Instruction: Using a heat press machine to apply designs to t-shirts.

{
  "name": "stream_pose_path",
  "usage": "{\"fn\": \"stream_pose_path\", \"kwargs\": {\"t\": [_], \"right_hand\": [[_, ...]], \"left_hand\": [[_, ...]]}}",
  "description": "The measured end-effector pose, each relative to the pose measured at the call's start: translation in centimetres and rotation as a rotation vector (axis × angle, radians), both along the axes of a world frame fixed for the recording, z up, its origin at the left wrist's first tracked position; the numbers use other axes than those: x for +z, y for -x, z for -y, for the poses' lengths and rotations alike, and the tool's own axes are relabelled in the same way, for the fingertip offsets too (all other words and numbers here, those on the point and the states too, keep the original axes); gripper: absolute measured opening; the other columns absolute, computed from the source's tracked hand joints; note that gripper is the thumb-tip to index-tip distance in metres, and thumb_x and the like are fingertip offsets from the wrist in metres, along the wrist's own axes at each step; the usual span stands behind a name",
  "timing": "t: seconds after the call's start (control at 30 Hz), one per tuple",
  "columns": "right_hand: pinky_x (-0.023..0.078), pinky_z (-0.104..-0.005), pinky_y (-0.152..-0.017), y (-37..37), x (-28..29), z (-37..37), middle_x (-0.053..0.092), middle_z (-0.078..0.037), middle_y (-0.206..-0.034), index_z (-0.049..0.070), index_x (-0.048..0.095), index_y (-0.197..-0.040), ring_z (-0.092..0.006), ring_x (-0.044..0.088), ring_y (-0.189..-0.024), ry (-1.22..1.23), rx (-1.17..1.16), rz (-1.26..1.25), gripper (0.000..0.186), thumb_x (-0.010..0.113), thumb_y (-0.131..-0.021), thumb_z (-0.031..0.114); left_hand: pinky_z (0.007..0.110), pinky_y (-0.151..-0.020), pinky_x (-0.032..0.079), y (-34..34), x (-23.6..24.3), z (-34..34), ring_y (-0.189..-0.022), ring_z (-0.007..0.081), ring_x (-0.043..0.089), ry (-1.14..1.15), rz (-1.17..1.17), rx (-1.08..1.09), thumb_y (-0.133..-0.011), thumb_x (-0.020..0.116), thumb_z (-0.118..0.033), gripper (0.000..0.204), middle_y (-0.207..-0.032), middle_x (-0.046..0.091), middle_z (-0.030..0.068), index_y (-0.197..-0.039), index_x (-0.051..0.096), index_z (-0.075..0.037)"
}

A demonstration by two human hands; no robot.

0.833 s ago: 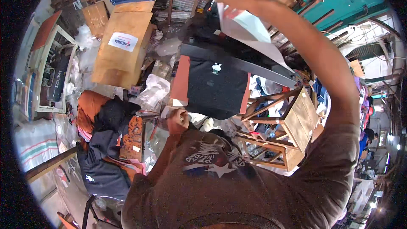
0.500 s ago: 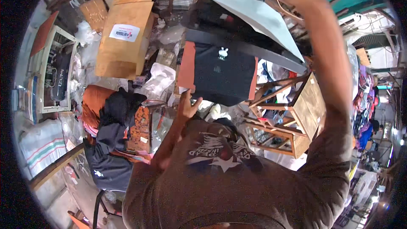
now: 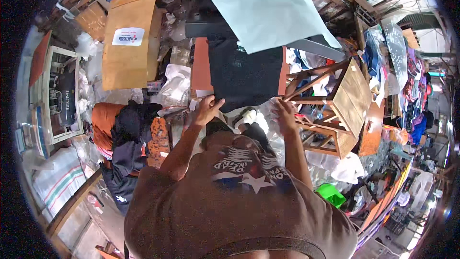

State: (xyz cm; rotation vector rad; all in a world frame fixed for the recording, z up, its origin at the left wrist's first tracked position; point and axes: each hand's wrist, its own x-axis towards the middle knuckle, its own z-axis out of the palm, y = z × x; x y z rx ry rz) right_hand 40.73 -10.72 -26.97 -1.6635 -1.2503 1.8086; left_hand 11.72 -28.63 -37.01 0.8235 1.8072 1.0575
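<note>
A black T-shirt lies flat over a reddish-brown board, which shows along both sides of it. My left hand grips the shirt's near left corner, thumb toward the hem. At the near right corner, my right hand has its fingers closed on the hem; its fingertips are partly hidden. A large pale sheet slants over the shirt's far end and covers most of the small print there. Behind the board is a dark press-like machine, partly under the sheet.
Wooden stool frames stand close at the right. A tall cardboard box is at the far left. Dark and orange clothes are heaped left of my arm. A green plastic thing lies at the lower right.
My right arm has come down from high at the upper right to the shirt's near right corner. The pale sheet now reaches lower, over the shirt's print. My left hand stays at the left corner.
</note>
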Motion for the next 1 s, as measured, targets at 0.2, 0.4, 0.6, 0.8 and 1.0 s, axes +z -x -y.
{"fn": "stream_pose_path", "kwargs": {"t": [0.2,0.4,0.6,0.8,1.0], "right_hand": [[0.042,-0.0285,-0.054,3.1,-4.8,-0.7,0.061,0.001,-0.079,0.008,0.065,-0.088,-0.0101,0.054,-0.063,-0.109,-0.063,0.067,0.035,0.086,-0.091,0.036],[0.039,-0.0285,-0.054,0.2,-6.4,1.1,0.061,0.004,-0.079,0.013,0.066,-0.086,-0.0062,0.048,-0.062,-0.11,-0.079,-0.188,0.021,0.08,-0.095,0.025],[0.051,-0.0307,-0.058,-2.2,-3.2,-0.3,0.068,0.0,-0.085,0.009,0.068,-0.097,-0.0127,0.061,-0.068,-0.207,0.217,-0.273,0.008,0.073,-0.096,0.015],[0.057,-0.0337,-0.07,-7.2,5.7,8.7,0.075,-0.003,-0.103,0.006,0.07,-0.117,-0.0177,0.07,-0.088,0.242,0.212,-0.458,0.027,0.075,-0.098,0.023],[0.06,-0.0367,-0.078,-6.0,16.9,13.6,0.076,-0.007,-0.104,0.005,0.067,-0.116,-0.0202,0.073,-0.086,0.026,0.355,-0.523,0.023,0.073,-0.102,0.023]], "left_hand": [[0.034,-0.053,0.039,-1.4,0.8,-0.3,-0.056,0.0112,0.051,-0.156,0.12,0.103,-0.099,0.075,-0.04,0.046,-0.062,0.055,0.0011,-0.076,0.063,-0.001],[0.035,-0.056,0.04,-3.9,1.0,2.8,-0.058,0.0133,0.051,-0.029,0.044,0.136,-0.097,0.073,-0.05,0.055,-0.063,0.055,0.002,-0.081,0.066,0.002],[0.035,-0.058,0.037,-10.7,4.1,8.4,-0.064,0.0096,0.043,-0.173,-0.003,0.287,-0.101,0.069,-0.046,0.051,-0.067,0.049,-0.001,-0.086,0.065,0.003],[0.029,-0.083,0.051,-17.3,12.3,16.7,-0.093,0.009,0.064,-0.04,0.281,0.379,-0.105,0.068,-0.04,0.038,-0.104,0.073,-0.0023,-0.113,0.077,-0.004],[0.027,-0.065,0.037,-19.6,24.1,27.3,-0.072,0.0046,0.045,-0.506,0.516,0.39,-0.108,0.063,-0.034,0.034,-0.079,0.05,-0.0097,-0.083,0.059,-0.011]]}}
